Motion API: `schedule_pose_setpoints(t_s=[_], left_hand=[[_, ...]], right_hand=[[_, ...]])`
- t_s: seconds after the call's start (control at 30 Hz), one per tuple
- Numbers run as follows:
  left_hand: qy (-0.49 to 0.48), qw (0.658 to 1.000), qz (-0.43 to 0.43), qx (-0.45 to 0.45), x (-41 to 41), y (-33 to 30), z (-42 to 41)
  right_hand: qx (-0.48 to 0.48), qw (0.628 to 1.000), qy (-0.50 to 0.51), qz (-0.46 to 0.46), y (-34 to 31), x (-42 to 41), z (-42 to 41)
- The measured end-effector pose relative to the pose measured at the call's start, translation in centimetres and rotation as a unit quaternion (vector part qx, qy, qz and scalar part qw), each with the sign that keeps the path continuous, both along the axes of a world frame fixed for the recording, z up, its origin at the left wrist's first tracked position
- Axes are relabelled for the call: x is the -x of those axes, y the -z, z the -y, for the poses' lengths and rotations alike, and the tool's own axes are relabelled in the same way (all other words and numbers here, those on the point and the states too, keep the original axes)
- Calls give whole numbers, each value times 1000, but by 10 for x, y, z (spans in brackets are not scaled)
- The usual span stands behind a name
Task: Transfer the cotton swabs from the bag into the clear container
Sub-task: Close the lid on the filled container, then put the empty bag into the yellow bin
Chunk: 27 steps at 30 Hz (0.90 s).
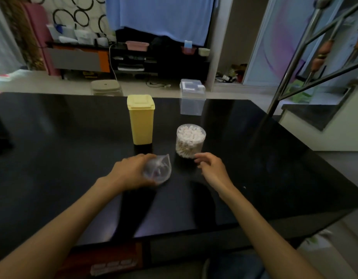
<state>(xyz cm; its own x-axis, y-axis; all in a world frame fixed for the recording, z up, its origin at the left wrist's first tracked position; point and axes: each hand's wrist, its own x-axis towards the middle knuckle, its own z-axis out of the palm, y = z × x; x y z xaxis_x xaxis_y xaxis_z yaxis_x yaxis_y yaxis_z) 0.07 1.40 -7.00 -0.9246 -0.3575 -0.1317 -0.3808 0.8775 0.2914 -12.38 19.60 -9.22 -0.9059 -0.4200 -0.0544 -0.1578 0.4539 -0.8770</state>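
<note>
**Two hands at a black tabletop with a swab-filled container**

Seen from a head-worn camera, a glossy black tabletop (73, 158) fills the middle of the view. The left hand (131, 172) grips a crumpled clear plastic bag (159, 171) that rests on the tabletop; motion blur hides what the bag holds. Just right of the bag stands a round clear container (190, 140), upright and packed with cotton swabs (191, 133), their white tips up. The right hand (211, 168) hovers beside the container's base, fingers loosely curled and holding nothing; whether its fingertips touch the container cannot be told. Behind the bag stands a tall yellow lidded box (141, 119). Farther back, near the far edge, stands a clear lidded box (192, 97). Both forearms are bare.
</note>
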Motion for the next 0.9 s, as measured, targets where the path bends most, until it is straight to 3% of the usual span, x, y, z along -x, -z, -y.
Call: schedule_pose_setpoints(t_s=[0.1,0.17,0.23,0.3,0.37,0.4,0.47,0.57,0.63,0.67,0.7,0.73,0.8,0.83,0.9], left_hand=[[-42,993,-94,-50,-18,11,4],[-65,958,-203,-192,-24,20,9],[-96,865,-293,-396,-26,19,10],[-126,760,-315,-555,-24,11,5],[-129,716,-335,-599,-20,9,-2],[-128,719,-351,-586,-18,12,-4],[-107,778,-393,-479,-16,20,-5],[-89,894,-363,-248,-11,31,-5],[-109,931,-326,-123,-8,35,0],[-106,936,-308,-131,-5,35,2],[-91,926,-305,-204,-2,32,5],[-82,888,-315,-325,-1,27,3],[-104,770,-317,-544,-3,8,1],[-115,725,-319,-599,-3,0,3],[-115,675,-321,-655,-8,-10,8]], right_hand=[[-20,995,-93,-12,5,-30,3],[-3,994,-109,14,7,-38,7],[62,982,-94,149,2,-41,14],[145,921,-89,351,-3,-43,20],[190,852,-97,478,-6,-43,25],[200,831,-104,508,-8,-42,28],[213,813,-116,529,-14,-44,36],[239,829,-108,494,-25,-50,51],[254,847,-88,459,-26,-53,61],[269,853,-84,439,-25,-55,65],[286,861,-84,412,-25,-57,70],[305,869,-86,379,-24,-59,73],[327,891,-98,300,-27,-60,79],[334,901,-99,260,-30,-59,80],[323,923,-87,189,-35,-58,86]])
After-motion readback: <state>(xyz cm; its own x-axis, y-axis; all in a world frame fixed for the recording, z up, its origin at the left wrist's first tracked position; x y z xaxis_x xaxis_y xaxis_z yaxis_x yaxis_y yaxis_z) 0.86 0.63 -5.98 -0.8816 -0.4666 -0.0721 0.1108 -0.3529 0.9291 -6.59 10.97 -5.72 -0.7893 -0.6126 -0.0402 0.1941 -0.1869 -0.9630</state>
